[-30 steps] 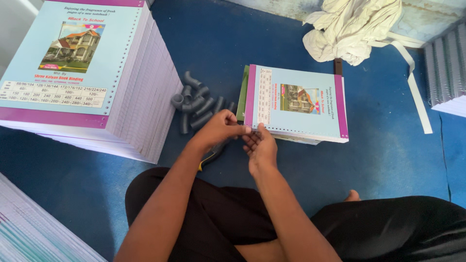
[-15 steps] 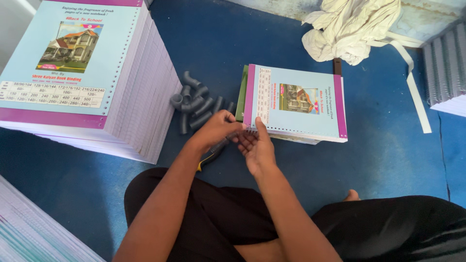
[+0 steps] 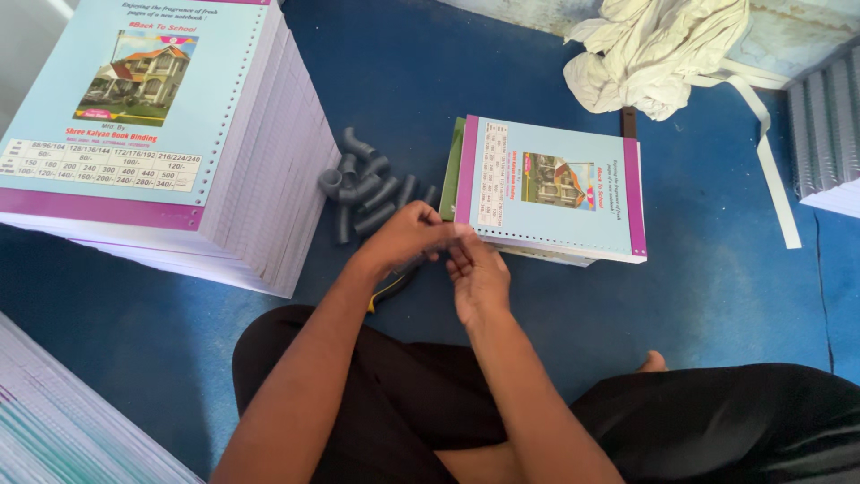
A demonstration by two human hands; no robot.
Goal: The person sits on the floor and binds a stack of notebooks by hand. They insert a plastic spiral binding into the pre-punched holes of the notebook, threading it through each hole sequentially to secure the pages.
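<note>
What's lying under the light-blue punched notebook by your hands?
Under the light-blue punched notebook, a green sheet edge sticks out on its left side and white page edges show along the near side. Whatever lies beneath its middle is covered by it.

I'm seeing soft, even daylight, bright overall, no harsh glare. Faint shadows sit under the tall notebook stack (image 3: 170, 134) and the forearms. Both hands look slightly motion-blurred at the fingers (image 3: 452, 235). Edges bend a little; the near lap is soft.
</note>
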